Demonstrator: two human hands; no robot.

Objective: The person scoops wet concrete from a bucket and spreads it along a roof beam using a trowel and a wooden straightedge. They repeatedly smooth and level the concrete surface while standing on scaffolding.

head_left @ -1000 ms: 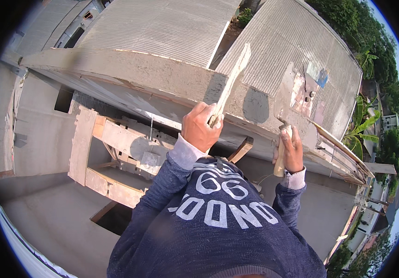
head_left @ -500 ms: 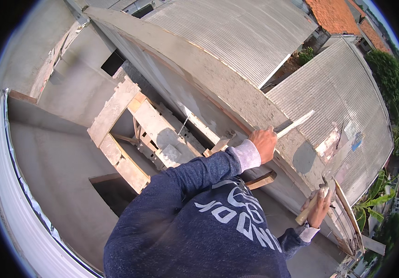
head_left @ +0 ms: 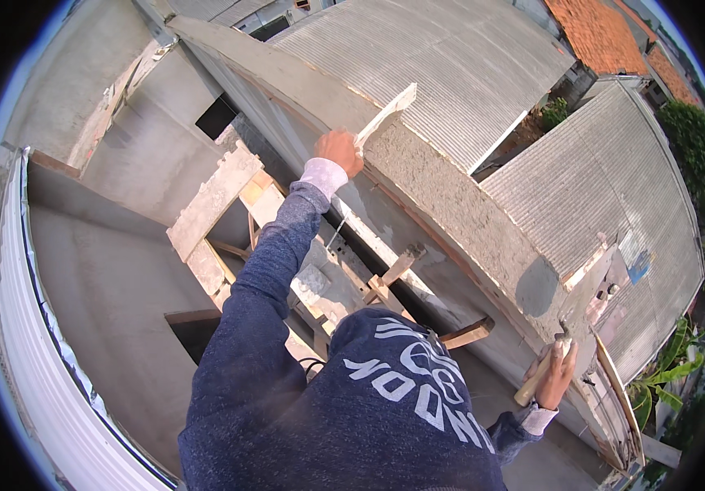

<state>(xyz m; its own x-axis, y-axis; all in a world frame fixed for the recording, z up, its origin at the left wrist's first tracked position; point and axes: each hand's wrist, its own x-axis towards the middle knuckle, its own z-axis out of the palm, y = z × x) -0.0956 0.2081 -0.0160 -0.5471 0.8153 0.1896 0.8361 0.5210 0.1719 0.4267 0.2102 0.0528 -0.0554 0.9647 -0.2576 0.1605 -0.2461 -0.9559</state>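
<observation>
My left hand [head_left: 339, 153] reaches far forward, its fingers wrapped around one end of a thin pale board [head_left: 388, 113], which shows nearly edge-on. The board lies across the top of a long wall [head_left: 471, 200] coated with grey mortar. Mortar between the board and my right side looks rough, while the stretch beyond the board looks smoother. At the right, my right hand [head_left: 555, 372] is closed on the wooden handle of a trowel [head_left: 579, 304]. Its blade extends away from me over the wall top, smeared with grey; what lies on the blade is hard to make out.
Beyond the wall spread corrugated roofs [head_left: 434, 61]. Below on the inner side stands wooden scaffolding with planks [head_left: 215, 192]. A wooden piece [head_left: 467, 334] juts out near my body. At the right, a thin curved board [head_left: 617, 389] lines the wall's end.
My left hand has swept forward and left along the wall top with the pale board. My right hand stays at nearly the same place on the trowel.
</observation>
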